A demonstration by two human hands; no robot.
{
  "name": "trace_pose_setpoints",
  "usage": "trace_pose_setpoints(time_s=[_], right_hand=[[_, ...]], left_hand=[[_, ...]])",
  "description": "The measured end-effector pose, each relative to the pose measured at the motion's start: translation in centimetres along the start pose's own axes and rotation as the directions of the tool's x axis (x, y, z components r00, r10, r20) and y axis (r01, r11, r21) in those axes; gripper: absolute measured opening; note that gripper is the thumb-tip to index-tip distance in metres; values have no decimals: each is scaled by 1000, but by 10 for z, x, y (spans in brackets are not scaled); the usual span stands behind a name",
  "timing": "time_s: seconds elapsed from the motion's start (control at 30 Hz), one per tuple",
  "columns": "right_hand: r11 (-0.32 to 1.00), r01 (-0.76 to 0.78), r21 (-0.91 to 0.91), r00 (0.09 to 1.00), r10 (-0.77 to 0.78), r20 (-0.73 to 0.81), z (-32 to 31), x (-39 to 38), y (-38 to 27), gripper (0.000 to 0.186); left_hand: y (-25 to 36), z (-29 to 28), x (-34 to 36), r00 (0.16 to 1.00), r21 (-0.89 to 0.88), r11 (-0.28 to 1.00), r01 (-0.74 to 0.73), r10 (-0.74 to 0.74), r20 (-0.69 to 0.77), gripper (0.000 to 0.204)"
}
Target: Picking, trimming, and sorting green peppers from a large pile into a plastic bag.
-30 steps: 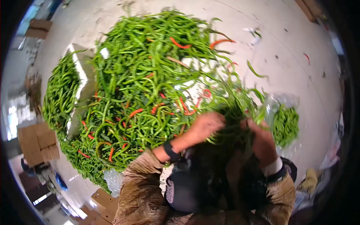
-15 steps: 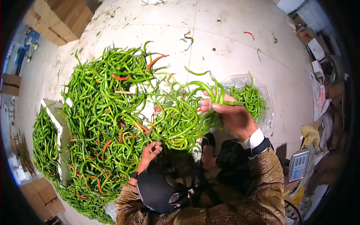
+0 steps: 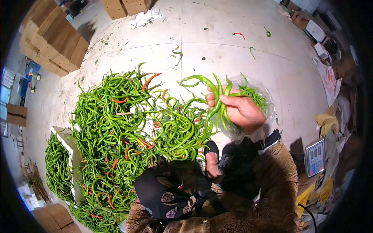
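Several long green chili peppers [image 3: 208, 82] are pinched between the thumb and fingers of my right hand [image 3: 244, 110], fanning out to the left. Behind that hand, more green chilies [image 3: 256, 99] lie in a clear plastic bag [image 3: 272, 108]. A loose patch of green chilies [image 3: 176, 130], with a few red ones, spreads to the left of my right hand. It joins a big heap of chilies [image 3: 105, 132] dotted with red peppers. My left sleeve [image 3: 142, 217] shows at the lower edge, but the left hand is hidden behind my dark-clothed knee [image 3: 155, 190].
A white-walled box [image 3: 70, 155] with chilies stands in the heap's left side. Stacked cardboard boxes [image 3: 58, 42] stand at the far left. A digital scale display [image 3: 315, 157] is at the right, near bags and clutter. A red chili [image 3: 239, 35] lies on the far floor.
The view has shifted, so the heap sits lower. My right hand still grips the chilies, now spread differently and hanging lower. My left hand has gone out of sight behind my knee.
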State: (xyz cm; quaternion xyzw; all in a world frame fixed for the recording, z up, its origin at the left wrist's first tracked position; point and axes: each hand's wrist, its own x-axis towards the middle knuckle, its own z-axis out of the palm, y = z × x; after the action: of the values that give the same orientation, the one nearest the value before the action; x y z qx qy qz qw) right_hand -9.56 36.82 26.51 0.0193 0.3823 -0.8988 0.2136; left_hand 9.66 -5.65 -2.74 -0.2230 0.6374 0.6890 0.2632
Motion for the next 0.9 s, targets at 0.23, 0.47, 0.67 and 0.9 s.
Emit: trace_pose_setpoints(time_s=[0.23, 0.47, 0.67, 0.9], right_hand=[[999, 36, 11, 996, -35, -78, -12, -23, -41, 37], [997, 53, -48, 992, -58, -113, -32, -46, -54, 38], [994, 109, 2, 985, -107, -132, -69, -54, -59, 34], [988, 150, -16, 941, -148, -305, -98, -78, -51, 24]], left_hand=[[3, -2, -14, 999, 21, 1000, -2, 3, -49, 37], [4, 0, -19, 997, 43, 999, -7, 10, -73, 39], [8, -2, -21, 995, 85, 996, -15, 23, -98, 41], [13, 13, -13, 993, 157, 987, -27, 45, -111, 43]])
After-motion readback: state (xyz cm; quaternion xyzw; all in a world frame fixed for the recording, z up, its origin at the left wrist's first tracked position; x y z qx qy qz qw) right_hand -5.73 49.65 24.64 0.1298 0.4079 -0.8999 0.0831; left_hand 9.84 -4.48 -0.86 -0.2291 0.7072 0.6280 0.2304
